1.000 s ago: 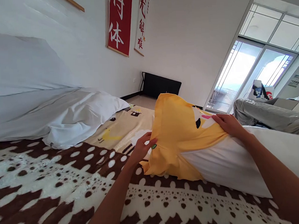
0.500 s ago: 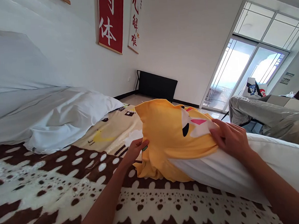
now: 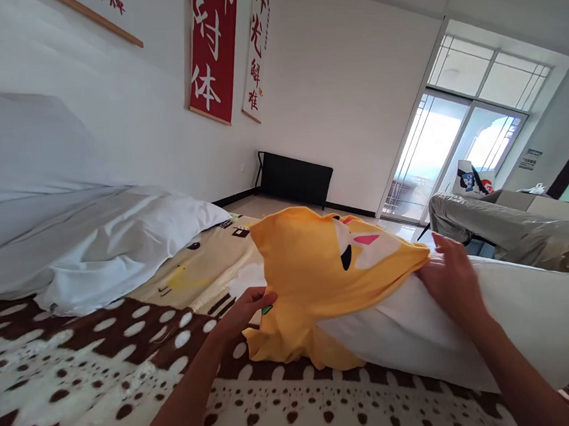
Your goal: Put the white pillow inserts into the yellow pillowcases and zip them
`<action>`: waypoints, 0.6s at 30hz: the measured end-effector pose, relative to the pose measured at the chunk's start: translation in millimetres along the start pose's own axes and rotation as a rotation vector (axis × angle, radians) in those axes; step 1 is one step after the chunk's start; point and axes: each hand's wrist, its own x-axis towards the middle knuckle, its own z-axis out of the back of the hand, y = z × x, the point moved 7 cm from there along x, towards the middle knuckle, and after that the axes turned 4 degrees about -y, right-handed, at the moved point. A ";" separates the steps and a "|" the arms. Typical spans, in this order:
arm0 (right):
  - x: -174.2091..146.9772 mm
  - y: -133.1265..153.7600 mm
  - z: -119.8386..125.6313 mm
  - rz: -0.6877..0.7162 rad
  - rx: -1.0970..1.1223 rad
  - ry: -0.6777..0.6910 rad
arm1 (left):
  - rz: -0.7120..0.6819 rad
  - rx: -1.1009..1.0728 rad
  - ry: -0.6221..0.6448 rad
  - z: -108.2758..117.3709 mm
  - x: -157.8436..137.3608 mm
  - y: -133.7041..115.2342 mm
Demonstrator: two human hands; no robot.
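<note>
A yellow pillowcase (image 3: 297, 270) with a white, pink and black cartoon print is drawn partly over a white pillow (image 3: 397, 325). My left hand (image 3: 249, 310) pinches the pillowcase at its left side, thumb on top, beside a small green tag (image 3: 267, 309). At the pillowcase's right-hand edge, my right hand (image 3: 450, 283) rests against the white pillow. Its fingers are raised and apart, close to the yellow hem; the cloth hides part of the thumb side. The pillow's bare part stretches to the right beneath my right forearm.
Below lies a brown and white patterned blanket (image 3: 130, 376), with a beige printed cloth (image 3: 187, 273) beyond it. White bedding (image 3: 117, 242) is heaped at left. A black folded panel (image 3: 294, 177) stands by the wall. Plastic-covered furniture (image 3: 482, 220) is at right.
My right hand has loosened from the pillowcase edge, its fingers lifting off the cloth. My left hand keeps its pinch. The view has tilted up slightly.
</note>
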 end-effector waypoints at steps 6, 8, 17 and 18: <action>12.7 13.5 -35.2 0.062 0.071 0.185 | -0.043 0.435 -0.054 24.1 -14.2 -32.6; 2.0 9.1 -32.3 0.101 0.148 0.187 | -0.165 0.728 -0.352 40.0 -27.3 -73.6; -15.4 -1.5 -14.7 -0.126 0.032 0.006 | -0.690 1.420 -0.452 -104.3 15.7 -236.6; -14.8 -3.8 -13.7 -0.184 0.003 0.013 | -0.674 1.445 -0.446 -112.8 30.8 -239.7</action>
